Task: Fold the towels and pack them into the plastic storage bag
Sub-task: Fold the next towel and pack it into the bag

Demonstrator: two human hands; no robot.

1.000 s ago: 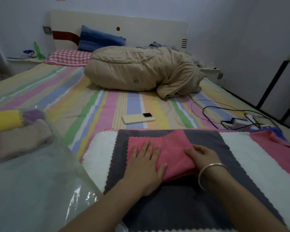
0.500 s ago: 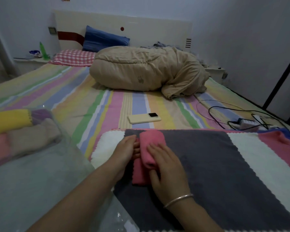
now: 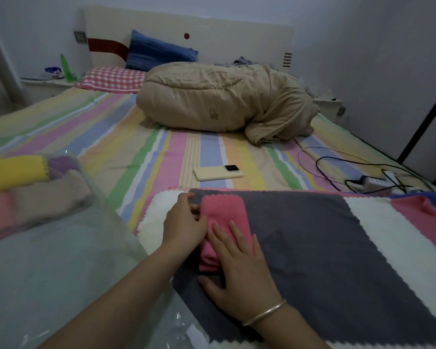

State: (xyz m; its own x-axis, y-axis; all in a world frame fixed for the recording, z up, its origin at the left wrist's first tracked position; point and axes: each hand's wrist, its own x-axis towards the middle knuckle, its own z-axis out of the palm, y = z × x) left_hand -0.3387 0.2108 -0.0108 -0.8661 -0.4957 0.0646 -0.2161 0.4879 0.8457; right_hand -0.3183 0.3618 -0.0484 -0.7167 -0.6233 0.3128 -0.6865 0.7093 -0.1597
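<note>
Since half a second ago the right hand (image 3: 239, 268) has flattened: its fingers now lie straight on top of the folded pink towel (image 3: 223, 220), pressing it down, where before they curled around the fold. Left hand (image 3: 184, 222) stays at the towel's left edge, fingers loosely bent against the fold; whether it pinches the cloth cannot be told. Pink towel now lies as a narrow, flatter strip rather than a raised roll.

Pink towel rests on a dark grey towel (image 3: 325, 248), which is spread over a white towel (image 3: 393, 238); further pink cloth (image 3: 423, 217) lies at the right end. A thin bangle (image 3: 264, 312) circles the right wrist.

To the left, the clear plastic storage bag (image 3: 61, 260) holds packed towels, a yellow one (image 3: 13, 170) on top at the far end.

Beyond, on the striped bedsheet (image 3: 136, 147): a phone (image 3: 218, 172) face down, a tan duvet (image 3: 222, 99) bundled up, cables and a power strip (image 3: 370, 182) at right.
</note>
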